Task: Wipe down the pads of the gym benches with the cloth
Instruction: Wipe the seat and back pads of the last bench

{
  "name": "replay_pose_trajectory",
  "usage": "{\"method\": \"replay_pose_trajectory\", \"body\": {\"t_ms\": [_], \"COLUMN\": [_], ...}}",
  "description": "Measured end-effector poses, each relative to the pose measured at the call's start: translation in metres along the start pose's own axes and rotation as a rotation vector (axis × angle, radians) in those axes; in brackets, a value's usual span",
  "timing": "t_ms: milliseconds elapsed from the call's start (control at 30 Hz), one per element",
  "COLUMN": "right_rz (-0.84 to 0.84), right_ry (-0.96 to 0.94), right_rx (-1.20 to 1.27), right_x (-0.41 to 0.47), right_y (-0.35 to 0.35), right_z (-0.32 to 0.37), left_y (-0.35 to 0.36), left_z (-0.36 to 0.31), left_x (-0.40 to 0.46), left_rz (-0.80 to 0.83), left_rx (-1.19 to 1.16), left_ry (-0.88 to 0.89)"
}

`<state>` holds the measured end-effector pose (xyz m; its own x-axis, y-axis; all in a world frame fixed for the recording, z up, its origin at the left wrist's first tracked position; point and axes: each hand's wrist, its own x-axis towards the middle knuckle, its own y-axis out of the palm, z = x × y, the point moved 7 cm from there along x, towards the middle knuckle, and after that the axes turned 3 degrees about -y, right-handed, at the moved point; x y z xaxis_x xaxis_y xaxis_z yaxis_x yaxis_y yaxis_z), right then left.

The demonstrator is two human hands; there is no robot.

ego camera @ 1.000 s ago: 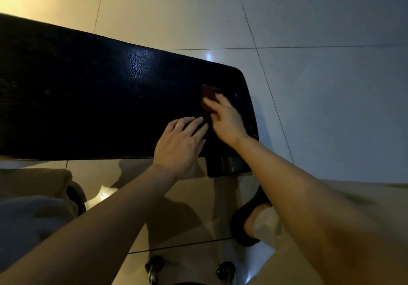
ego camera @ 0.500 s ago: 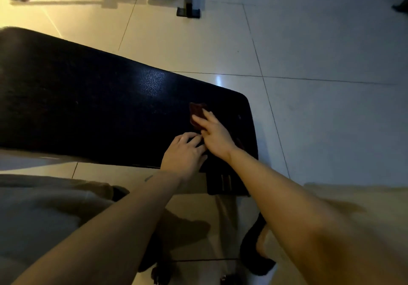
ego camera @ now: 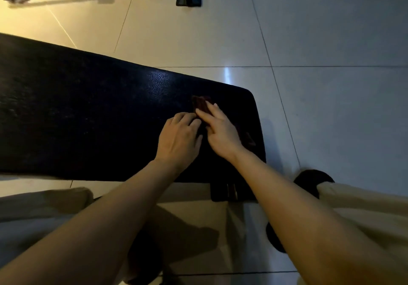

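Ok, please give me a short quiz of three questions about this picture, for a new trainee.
1. True or false: the cloth lies on the floor.
2. Which hand presses on the cloth? A) left hand B) right hand
3. Fill in: the cloth is near the ___ end of the bench pad in the picture.

Key: 1 false, it lies on the pad. 2 B, with straight fingers. 3 right.

Bare forearms, beige trousers [ego camera: 364, 207] (loose), black shoes [ego camera: 309, 177].
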<state>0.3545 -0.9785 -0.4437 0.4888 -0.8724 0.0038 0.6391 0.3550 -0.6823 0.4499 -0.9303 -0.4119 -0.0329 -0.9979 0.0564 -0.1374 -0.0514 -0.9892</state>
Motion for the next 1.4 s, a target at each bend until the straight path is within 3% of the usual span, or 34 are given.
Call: {"method": "replay_pose_trajectory", "body": {"t_ms": [100,200,267,333,467,533,600,767,833,967,1033,1100,1267,1400], "right_rz": [-0.030,-0.199,-0.221,-0.197,-0.015,0.053,0.006,-0.206,-0.176,0.031,0.097,0.048,-0.134,-0.068], "right_ry": [0.031,0.316,0.422,0.374,0.013,-0.077,-0.048,0.302,0.248,-0.085,-0.168,-0.138,0.214,0.080], "right_rx": [-0.028,-0.014,-0.013,-0.057,-0.041,-0.034,-0.084,-0.040,-0.078,-0.059,-0.048,-0.024,0.016,-0.036], "right_x": [0.004,-0.004,-0.006,0.002,0.023,0.025,0.024,0.020,0.029,0.055,0.063,0.065,0.058,0.073], "right_y": [-0.015,-0.054,-0.059,-0.046,-0.005,-0.006,-0.024,-0.057,-0.045,-0.010,-0.007,-0.021,-0.059,-0.030], "right_z": [-0.028,-0.088,-0.099,-0.077,-0.003,0.000,-0.027,-0.085,-0.064,0.000,0.001,-0.024,-0.089,-0.041], "left_y": [0.000,0.006,0.009,0.009,0.006,0.005,0.005,0.007,0.007,0.007,0.006,0.006,0.008,0.008], "left_z": [0.007,0.005,0.003,0.001,-0.002,-0.002,-0.003,0.000,0.001,-0.001,-0.002,-0.002,-0.001,-0.001], "left_x": [0.004,0.003,0.004,0.004,0.003,0.003,0.003,0.004,0.004,0.004,0.004,0.004,0.004,0.004], "left_rz": [-0.066,-0.063,-0.044,-0.049,-0.072,-0.073,-0.087,-0.091,-0.081,-0.062,-0.058,-0.052,-0.062,-0.055], "left_rx": [0.026,0.066,0.095,0.117,0.139,0.139,0.132,0.126,0.130,0.138,0.149,0.143,0.128,0.136], "left_ry": [0.017,0.026,0.027,0.032,0.035,0.024,0.022,0.020,0.008,0.001,0.003,0.002,0.005,0.003]}}
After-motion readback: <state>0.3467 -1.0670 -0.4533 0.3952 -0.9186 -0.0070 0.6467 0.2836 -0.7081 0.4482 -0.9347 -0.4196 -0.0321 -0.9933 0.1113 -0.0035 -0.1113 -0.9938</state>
